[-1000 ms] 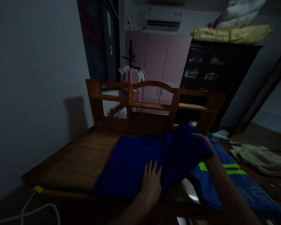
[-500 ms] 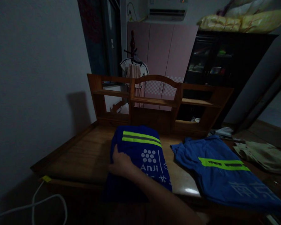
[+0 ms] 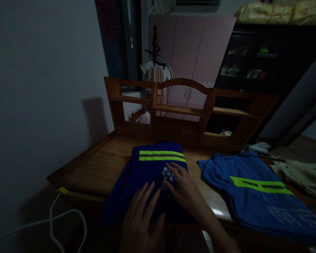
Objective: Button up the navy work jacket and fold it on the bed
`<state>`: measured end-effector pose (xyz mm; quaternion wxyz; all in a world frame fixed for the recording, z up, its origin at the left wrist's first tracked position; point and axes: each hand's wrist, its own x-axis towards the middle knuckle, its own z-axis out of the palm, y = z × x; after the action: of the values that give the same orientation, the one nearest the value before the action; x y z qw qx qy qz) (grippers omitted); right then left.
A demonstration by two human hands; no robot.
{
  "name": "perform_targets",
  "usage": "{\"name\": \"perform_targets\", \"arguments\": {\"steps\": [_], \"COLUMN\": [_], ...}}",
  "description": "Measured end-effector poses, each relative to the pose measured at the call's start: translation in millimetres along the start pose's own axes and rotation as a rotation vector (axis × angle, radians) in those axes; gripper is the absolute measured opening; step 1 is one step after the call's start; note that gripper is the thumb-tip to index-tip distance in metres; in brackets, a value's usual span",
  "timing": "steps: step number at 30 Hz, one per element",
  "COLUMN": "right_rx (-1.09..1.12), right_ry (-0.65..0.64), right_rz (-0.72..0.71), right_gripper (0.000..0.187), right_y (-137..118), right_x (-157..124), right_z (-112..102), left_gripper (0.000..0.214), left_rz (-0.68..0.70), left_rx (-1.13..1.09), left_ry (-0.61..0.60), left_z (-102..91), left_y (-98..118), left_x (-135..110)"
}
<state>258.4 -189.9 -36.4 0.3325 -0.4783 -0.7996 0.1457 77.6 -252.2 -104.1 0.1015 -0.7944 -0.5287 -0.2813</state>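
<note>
A dark blue work garment [image 3: 150, 168] with a yellow-green reflective stripe and a white dotted logo lies folded on the wooden bed board [image 3: 105, 165]. My right hand [image 3: 183, 184] is over the logo, its fingers stretched out, and hides much of the print. Lower down, at the near part of the cloth, my left hand [image 3: 143, 218] is spread with its fingers pointing away from me. Whether it touches the fabric I cannot tell. To the right lies a lighter blue garment [image 3: 250, 189] with a similar stripe and white characters.
A wooden headboard with shelves [image 3: 181, 110] stands behind the garments. Beige cloth [image 3: 300, 175] lies at the far right. A white cable [image 3: 65, 214] loops at the lower left, beside the wall [image 3: 47, 88].
My left hand has come into view at the bottom. My right hand has moved right, from the garment's left edge to the logo, and its fingers have spread. The garment's left side now extends further left.
</note>
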Motion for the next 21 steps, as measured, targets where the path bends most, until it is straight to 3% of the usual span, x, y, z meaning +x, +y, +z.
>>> {"name": "perform_targets", "arguments": {"steps": [5,7,10,13,16,18,21], "right_rx": [-0.309,-0.359,-0.319,-0.157,0.181,0.416,0.589], "right_ry": [-0.135,-0.164,-0.142,-0.012,0.108,0.101,-0.012], "right_rz": [-0.058,-0.08,-0.068,0.05,0.301,0.449,0.541], "right_gripper": [0.068,0.071,0.065,0.055,0.051,0.051,0.052], "right_y": [39.9,46.1,52.6,61.5,73.3,81.1,89.4], "right_x": [-57.3,-71.4,-80.1,-79.9,-74.1,-67.6,-57.5], "right_z": [29.8,34.6,26.1,9.4,-3.5,-8.1,-9.4], "left_gripper": [0.085,0.091,0.081,0.07,0.067,0.076,0.091], "left_rz": [0.208,0.236,0.242,0.236,0.194,0.151,0.089], "left_rx": [0.15,0.196,0.229,0.222,0.189,0.141,0.075], "left_ry": [-0.144,-0.174,-0.175,-0.145,-0.124,-0.085,-0.046], "left_z": [11.0,19.0,28.2,33.9,35.0,31.9,23.9], "left_y": [-60.6,-72.1,-74.6,-72.4,-72.5,-72.6,-73.2], "left_x": [5.0,-6.0,-27.0,-41.5,-45.8,-44.6,-40.7]}}
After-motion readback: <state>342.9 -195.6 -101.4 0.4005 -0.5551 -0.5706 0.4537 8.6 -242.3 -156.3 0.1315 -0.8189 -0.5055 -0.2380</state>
